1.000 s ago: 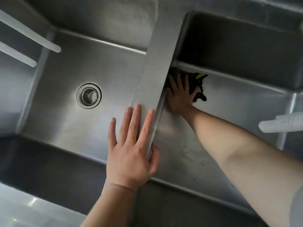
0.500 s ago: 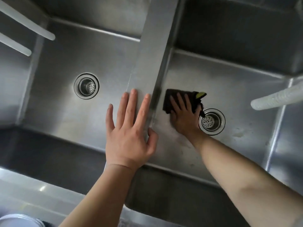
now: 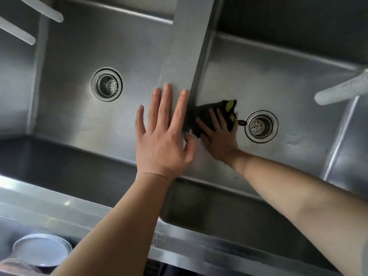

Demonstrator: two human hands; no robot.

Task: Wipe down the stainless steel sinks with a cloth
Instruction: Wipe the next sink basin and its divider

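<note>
Two stainless steel sink basins lie side by side, the left basin [image 3: 69,116] and the right basin [image 3: 288,92], split by a steel divider [image 3: 185,52]. My left hand [image 3: 165,140] rests flat on the divider with its fingers straight and spread. Down in the right basin, my right hand [image 3: 221,138] presses a black cloth with yellow-green trim [image 3: 203,114] against the floor, right beside the divider wall. Its fingers lie straight over the cloth. The cloth's small loop reaches toward the right drain [image 3: 261,126].
The left basin has its own strainer drain [image 3: 107,84]. White faucet spouts hang over the far left [image 3: 47,10] and the right [image 3: 338,90]. The sink's front rim [image 3: 219,246] runs along the bottom, with a round white lid [image 3: 40,250] at lower left.
My right hand has dragged the cloth from the far corner of the right basin toward me along the divider wall. The view has tilted down, showing the front rim and lid. My left hand stays put.
</note>
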